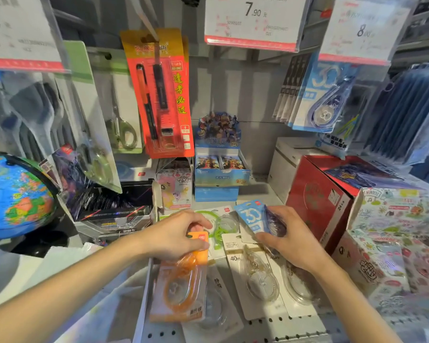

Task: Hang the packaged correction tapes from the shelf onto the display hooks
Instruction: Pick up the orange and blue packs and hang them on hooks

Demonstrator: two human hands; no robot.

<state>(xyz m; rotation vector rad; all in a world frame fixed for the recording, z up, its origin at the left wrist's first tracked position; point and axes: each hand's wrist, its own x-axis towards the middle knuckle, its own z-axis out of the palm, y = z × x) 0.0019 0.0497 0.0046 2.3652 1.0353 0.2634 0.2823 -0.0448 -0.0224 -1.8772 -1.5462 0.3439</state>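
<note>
Head view: the left hand [183,235] pinches the orange correction tape pack [181,280] at six o'clock on the shelf [295,328]; the right hand [290,240] grips the blue pack [252,217]. Overlapping loose packs [258,276] could snag and slide off when either is lifted.

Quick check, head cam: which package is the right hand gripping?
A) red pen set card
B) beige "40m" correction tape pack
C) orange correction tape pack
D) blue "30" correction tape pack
D: the right hand is closed around the blue carded correction tape pack printed "30", lifted off the shelf pile, while the left hand is on the orange correction tape pack.
</note>
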